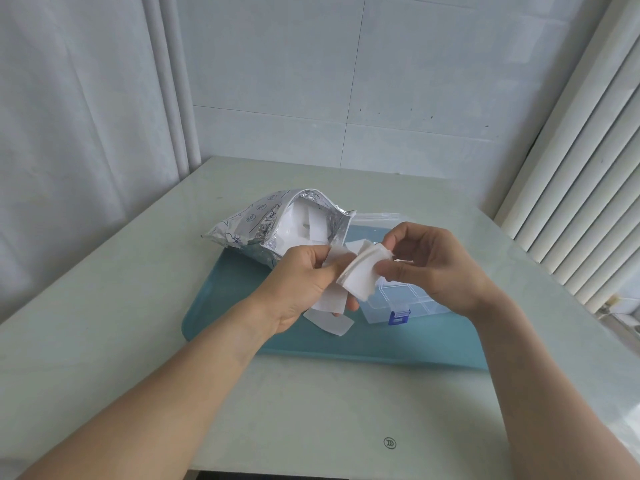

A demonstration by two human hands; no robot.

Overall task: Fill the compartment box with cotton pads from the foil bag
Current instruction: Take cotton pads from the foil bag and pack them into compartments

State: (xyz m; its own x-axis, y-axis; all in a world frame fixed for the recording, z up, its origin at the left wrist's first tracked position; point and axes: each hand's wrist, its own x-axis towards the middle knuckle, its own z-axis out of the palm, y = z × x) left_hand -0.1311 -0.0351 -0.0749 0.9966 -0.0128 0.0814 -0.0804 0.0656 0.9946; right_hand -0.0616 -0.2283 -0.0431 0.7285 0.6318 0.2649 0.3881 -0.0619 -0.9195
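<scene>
Cotton pads, a small stack of soft white squarish sheets (360, 271), sit pinched between both hands above the near-left corner of the clear plastic compartment box with the blue latch (401, 303). Handling, judged: near weightless, limp, compressible, slightly fuzzy so not slippery, but sheets slide on each other and the stack bows and fans at its edges; nothing fragile beyond creasing or fraying. Best hold looks like a thumb-and-finger pinch across the flat faces near the middle of the stack, squeezing enough to keep layers together; holding one corner would likely let it droop and shed sheets. Right hand (433, 261) pinches the right end of the stack, thumb under, fingers curled over the top. Left hand (304, 282) grips the left end and also holds a few loose flat white pads (329, 299) that hang below the palm, one lower corner reaching toward the teal plastic tray (221, 306). Look: stack edge shows several thin layers, curved into an arc, matte, plain white. Crinkled silver foil bag with dark printed marks (277, 223) lies on its side at the far-left of the tray, mouth open toward the box, more white pads visible inside. Box is open, its clear lid (374, 220) behind; compartments mostly hidden by the hands, fill level cannot be told. Tray rests on a pale glossy tabletop (138, 306).
</scene>
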